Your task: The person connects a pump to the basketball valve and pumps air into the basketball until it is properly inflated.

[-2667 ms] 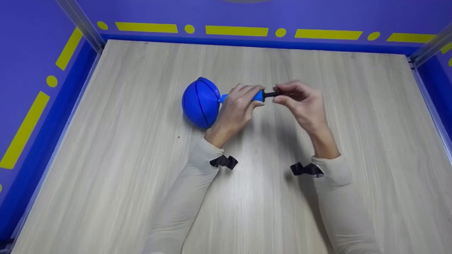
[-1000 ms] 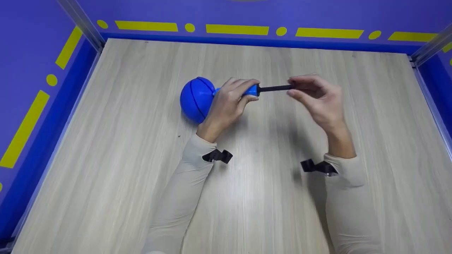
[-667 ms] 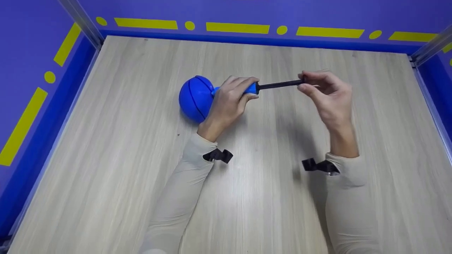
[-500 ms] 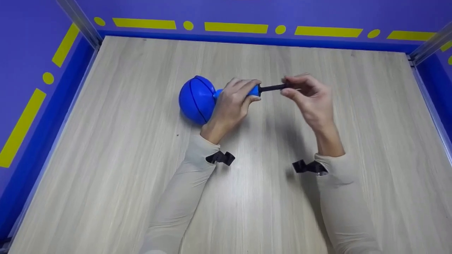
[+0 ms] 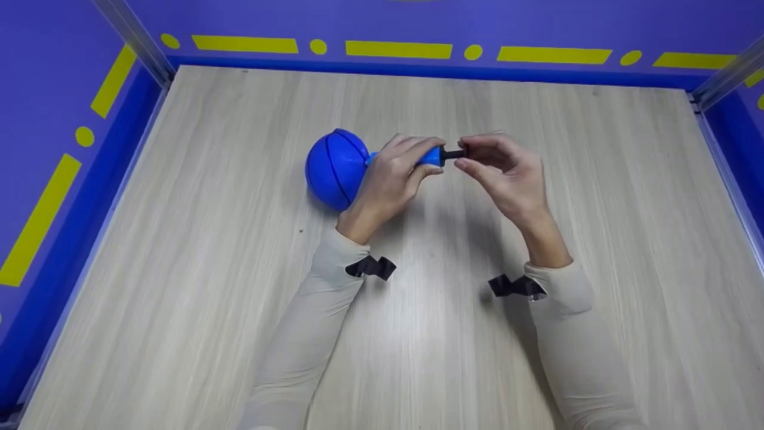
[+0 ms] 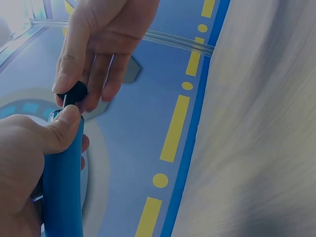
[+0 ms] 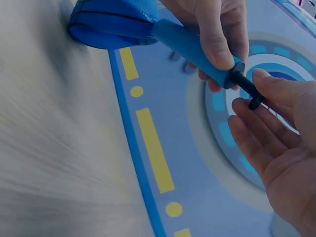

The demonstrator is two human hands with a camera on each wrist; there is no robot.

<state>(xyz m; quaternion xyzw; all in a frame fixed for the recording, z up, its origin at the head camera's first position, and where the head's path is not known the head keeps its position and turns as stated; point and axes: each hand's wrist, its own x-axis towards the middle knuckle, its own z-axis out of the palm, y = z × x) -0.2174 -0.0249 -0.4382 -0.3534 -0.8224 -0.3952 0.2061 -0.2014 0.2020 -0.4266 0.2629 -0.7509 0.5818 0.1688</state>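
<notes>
A blue ball (image 5: 335, 170) with dark seam lines sits on the table, and its lower side looks dented in the right wrist view. From it extends a blue hand pump (image 7: 190, 47), its nozzle end at the ball. My left hand (image 5: 387, 179) grips the pump's barrel, thumb near the collar in the left wrist view. With thumb and fingertips, my right hand (image 5: 512, 176) pinches the small black handle (image 6: 76, 92) of the plunger. Only a short length of black rod (image 5: 453, 154) shows between handle and barrel. The left hand hides much of the barrel in the head view.
The wood-grain table (image 5: 209, 269) lies below both forearms. Blue walls with yellow marks (image 5: 399, 50) border it at the back and sides. Black camera mounts (image 5: 371, 267) stick out from both sleeve cuffs.
The right hand drew the plunger out to the right, then pushed it back left, so the rod is short again. The left hand keeps its grip, and pump and ball shifted only slightly.
</notes>
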